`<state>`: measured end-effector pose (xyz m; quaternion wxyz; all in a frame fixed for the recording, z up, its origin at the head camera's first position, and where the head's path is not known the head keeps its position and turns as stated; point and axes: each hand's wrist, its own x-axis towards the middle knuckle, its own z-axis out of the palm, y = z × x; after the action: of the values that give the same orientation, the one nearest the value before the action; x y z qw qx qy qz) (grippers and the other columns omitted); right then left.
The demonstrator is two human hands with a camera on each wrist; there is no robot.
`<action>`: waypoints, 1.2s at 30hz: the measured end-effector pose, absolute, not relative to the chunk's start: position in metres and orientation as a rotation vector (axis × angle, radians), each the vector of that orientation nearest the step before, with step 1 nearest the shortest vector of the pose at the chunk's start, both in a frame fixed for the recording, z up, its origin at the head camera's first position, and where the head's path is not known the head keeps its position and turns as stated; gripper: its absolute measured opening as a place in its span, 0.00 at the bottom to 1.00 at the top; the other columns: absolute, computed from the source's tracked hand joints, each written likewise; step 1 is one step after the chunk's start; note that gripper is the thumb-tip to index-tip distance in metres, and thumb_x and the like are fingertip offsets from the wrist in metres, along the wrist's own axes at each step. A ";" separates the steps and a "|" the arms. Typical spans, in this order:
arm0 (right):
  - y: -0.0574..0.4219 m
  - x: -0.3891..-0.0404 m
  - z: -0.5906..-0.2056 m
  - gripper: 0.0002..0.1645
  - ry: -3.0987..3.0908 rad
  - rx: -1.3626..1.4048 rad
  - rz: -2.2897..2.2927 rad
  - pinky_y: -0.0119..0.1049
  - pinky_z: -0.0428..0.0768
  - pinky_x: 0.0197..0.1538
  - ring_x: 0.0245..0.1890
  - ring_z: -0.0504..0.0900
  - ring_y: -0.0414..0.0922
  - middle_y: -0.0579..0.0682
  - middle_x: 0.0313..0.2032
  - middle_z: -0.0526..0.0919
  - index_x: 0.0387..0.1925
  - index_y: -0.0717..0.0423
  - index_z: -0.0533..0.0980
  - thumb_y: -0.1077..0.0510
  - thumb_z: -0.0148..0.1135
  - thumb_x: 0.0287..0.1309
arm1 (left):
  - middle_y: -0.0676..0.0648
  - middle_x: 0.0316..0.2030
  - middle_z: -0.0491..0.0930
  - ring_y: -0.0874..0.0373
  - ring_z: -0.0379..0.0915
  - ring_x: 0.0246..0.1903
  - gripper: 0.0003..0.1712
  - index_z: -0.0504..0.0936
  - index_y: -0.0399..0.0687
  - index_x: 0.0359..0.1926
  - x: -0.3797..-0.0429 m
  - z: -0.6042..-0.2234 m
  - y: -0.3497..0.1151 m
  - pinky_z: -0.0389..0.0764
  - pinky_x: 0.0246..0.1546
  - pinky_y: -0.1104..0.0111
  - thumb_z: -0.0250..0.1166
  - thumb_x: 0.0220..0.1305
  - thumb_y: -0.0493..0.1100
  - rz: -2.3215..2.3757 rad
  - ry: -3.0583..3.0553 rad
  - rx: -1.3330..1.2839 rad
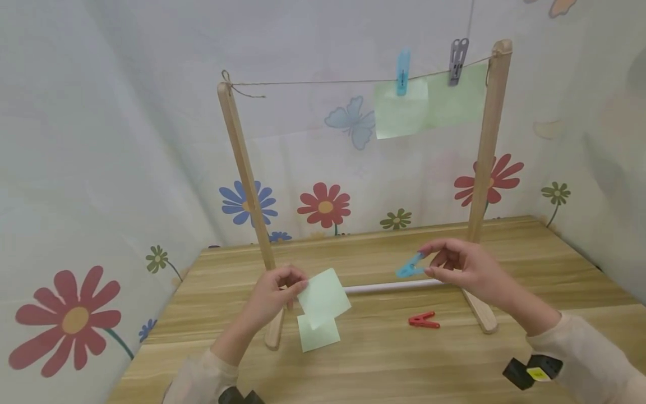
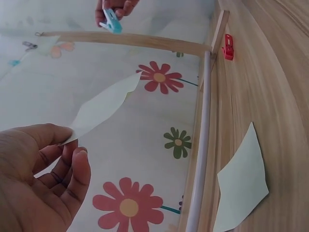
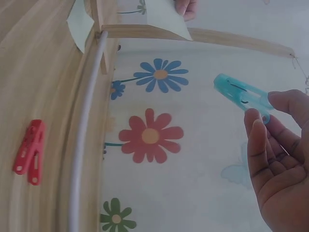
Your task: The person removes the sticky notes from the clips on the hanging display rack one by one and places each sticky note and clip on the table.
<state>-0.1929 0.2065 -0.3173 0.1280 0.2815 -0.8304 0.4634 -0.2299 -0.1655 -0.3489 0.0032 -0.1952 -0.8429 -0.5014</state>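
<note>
My left hand (image 1: 275, 293) pinches a pale green square of paper (image 1: 324, 297) by its edge, holding it above the table. Below it a second green sheet (image 1: 319, 334) lies on the wood, partly hidden in the head view. In my right hand (image 1: 466, 266) a light blue clothespin (image 1: 411, 266) is pinched by its handle ends between thumb and fingers; the right wrist view shows the clothespin (image 3: 243, 94) close up. A red clothespin (image 1: 424, 320) rests on the table below the right hand.
Two wooden posts (image 1: 247, 168) carry a string (image 1: 313, 82). On it hang two green papers (image 1: 401, 115), one under a blue clothespin (image 1: 402, 72), the other under a grey clothespin (image 1: 457, 62). A white rod (image 1: 393, 287) joins the posts low down. Behind stands a flower-patterned cloth (image 1: 151, 140).
</note>
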 end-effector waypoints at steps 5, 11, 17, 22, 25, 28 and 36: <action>0.210 -0.192 -0.334 0.16 -2.421 0.831 1.404 0.28 0.78 0.26 0.28 0.80 0.35 0.34 0.33 0.81 0.48 0.64 0.76 0.67 0.64 0.57 | 0.41 0.34 0.78 0.62 0.68 0.22 0.08 0.81 0.36 0.39 -0.229 -0.357 -0.168 0.75 0.16 0.74 0.63 0.64 0.38 -1.570 -2.659 -0.615; 0.214 -0.190 -0.354 0.16 -2.390 0.869 1.476 0.27 0.78 0.26 0.27 0.78 0.34 0.38 0.34 0.81 0.48 0.65 0.75 0.69 0.63 0.56 | 0.42 0.32 0.79 0.61 0.68 0.22 0.08 0.80 0.34 0.40 -0.229 -0.370 -0.176 0.75 0.17 0.73 0.62 0.64 0.37 -1.595 -2.704 -0.563; 0.221 -0.186 -0.377 0.17 -2.375 0.892 1.519 0.29 0.77 0.24 0.26 0.78 0.35 0.34 0.33 0.81 0.49 0.68 0.74 0.70 0.62 0.57 | 0.43 0.32 0.79 0.61 0.69 0.20 0.10 0.80 0.33 0.41 -0.228 -0.382 -0.188 0.77 0.15 0.70 0.61 0.65 0.38 -1.614 -2.734 -0.554; 0.229 -0.182 -0.395 0.16 -2.390 0.850 1.509 0.30 0.77 0.23 0.26 0.78 0.36 0.35 0.32 0.81 0.48 0.67 0.74 0.70 0.63 0.56 | 0.46 0.31 0.77 0.61 0.70 0.22 0.11 0.80 0.35 0.42 -0.228 -0.393 -0.195 0.78 0.17 0.71 0.62 0.65 0.41 -1.595 -2.773 -0.566; 0.232 -0.180 -0.403 0.16 -2.405 0.834 1.502 0.30 0.77 0.22 0.25 0.79 0.35 0.37 0.30 0.82 0.47 0.67 0.75 0.70 0.63 0.55 | 0.47 0.29 0.76 0.61 0.71 0.22 0.12 0.80 0.36 0.42 -0.227 -0.398 -0.198 0.78 0.19 0.71 0.62 0.65 0.42 -1.580 -2.793 -0.575; 0.235 -0.180 -0.410 0.16 -2.414 0.834 1.516 0.30 0.77 0.23 0.26 0.80 0.36 0.41 0.29 0.83 0.47 0.68 0.75 0.70 0.63 0.56 | 0.48 0.28 0.75 0.63 0.70 0.21 0.12 0.80 0.36 0.42 -0.226 -0.405 -0.201 0.78 0.19 0.72 0.62 0.65 0.42 -1.592 -2.798 -0.586; 0.245 -0.177 -0.425 0.16 -2.458 0.785 1.537 0.31 0.77 0.23 0.26 0.80 0.35 0.40 0.28 0.83 0.48 0.69 0.73 0.68 0.61 0.58 | 0.48 0.27 0.75 0.65 0.68 0.19 0.12 0.79 0.36 0.43 -0.227 -0.420 -0.201 0.75 0.18 0.76 0.62 0.65 0.42 -1.602 -2.837 -0.541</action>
<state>-0.1769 0.2451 -0.4252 0.0690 0.2606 -0.8164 0.5107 -0.2273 -0.2010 -0.4196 -0.0805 -0.1631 -0.8562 -0.4835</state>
